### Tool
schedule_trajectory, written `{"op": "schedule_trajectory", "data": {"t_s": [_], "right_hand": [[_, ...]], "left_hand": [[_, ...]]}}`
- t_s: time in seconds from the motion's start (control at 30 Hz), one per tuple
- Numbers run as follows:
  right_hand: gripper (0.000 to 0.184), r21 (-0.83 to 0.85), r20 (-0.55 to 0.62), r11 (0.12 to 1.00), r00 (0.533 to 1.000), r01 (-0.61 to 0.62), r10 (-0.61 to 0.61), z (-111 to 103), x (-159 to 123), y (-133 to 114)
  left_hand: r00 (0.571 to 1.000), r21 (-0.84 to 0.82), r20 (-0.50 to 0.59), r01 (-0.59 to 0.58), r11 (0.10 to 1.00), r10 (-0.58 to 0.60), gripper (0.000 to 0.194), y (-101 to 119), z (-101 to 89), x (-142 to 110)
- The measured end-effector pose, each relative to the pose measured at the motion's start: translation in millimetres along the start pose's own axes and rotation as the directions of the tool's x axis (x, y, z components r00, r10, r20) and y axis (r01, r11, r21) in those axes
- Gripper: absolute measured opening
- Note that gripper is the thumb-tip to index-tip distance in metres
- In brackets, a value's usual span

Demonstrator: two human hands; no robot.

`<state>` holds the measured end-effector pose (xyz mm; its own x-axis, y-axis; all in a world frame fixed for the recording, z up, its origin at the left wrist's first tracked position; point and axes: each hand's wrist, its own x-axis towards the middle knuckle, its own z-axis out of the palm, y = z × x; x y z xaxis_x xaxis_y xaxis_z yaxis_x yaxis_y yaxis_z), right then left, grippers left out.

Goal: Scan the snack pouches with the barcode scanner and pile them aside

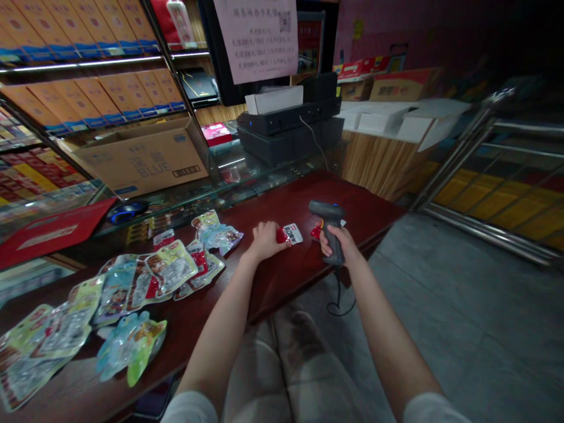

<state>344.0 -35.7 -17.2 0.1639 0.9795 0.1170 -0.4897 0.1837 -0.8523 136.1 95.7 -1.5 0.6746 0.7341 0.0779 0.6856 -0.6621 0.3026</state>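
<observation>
My right hand [340,244] is wrapped round the handle of a dark barcode scanner [326,210], held over the right part of the table; its cord hangs below. My left hand [267,239] rests at a small red and white snack packet [291,234], fingers curled onto its left end. Another small red packet [316,232] lies just left of the scanner, partly hidden by it. To the left, several clear and printed snack pouches [170,267] lie overlapping on the dark red table [282,288]. A blue and green pouch [130,346] lies near the front edge.
Behind the table stands a glass counter with an open cardboard box [145,158], a blue-lit mouse [127,211] and a black cash-register unit [291,132]. Shelves of orange boxes [94,97] rise at the back left. A metal railing [493,194] stands at the right.
</observation>
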Motion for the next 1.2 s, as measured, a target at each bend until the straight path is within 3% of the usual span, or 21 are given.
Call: {"op": "schedule_trajectory", "data": {"t_s": [0.2,0.33,0.43,0.53,0.63,0.73,0.93,1.2], "right_hand": [[0.039,-0.005,0.001,1.000,1.000,0.000,0.000,-1,-3,0],[0.039,-0.011,-0.003,1.000,1.000,-0.008,0.008,-1,-4,-1],[0.039,-0.013,0.004,1.000,1.000,-0.019,0.019,-2,-4,0],[0.040,-0.006,-0.011,1.000,1.000,-0.015,0.015,-4,-3,3],[0.039,-0.003,-0.032,1.000,0.999,0.004,-0.005,-5,-2,5],[0.039,-0.024,-0.026,1.000,1.000,-0.009,0.008,-4,-1,5],[0.040,-0.058,-0.046,0.998,0.999,-0.024,0.021,9,1,1],[0.040,-0.033,0.154,0.996,0.985,-0.079,0.083,45,15,8]], "left_hand": [[0.996,-0.088,-0.067,0.051,0.995,-0.057,0.053,-2,-9.9,-2],[0.978,-0.349,-0.153,0.083,0.933,-0.144,0.039,-6,-12.6,0],[0.951,-0.642,-0.203,0.050,0.765,-0.233,0.023,-9,-11.1,3],[0.935,-0.855,-0.197,-0.016,0.519,-0.295,0.024,-10,-9.9,5],[0.931,-0.957,-0.138,-0.037,0.288,-0.337,0.037,-8,-11.6,5],[0.925,-0.985,-0.090,-0.028,0.170,-0.369,0.041,-6,-16.0,3],[0.879,-0.990,-0.099,-0.041,0.134,-0.466,0.035,-10,-27.0,1],[0.800,-0.943,-0.276,-0.117,0.313,-0.532,0.034,-43,-52.2,-21]]}}
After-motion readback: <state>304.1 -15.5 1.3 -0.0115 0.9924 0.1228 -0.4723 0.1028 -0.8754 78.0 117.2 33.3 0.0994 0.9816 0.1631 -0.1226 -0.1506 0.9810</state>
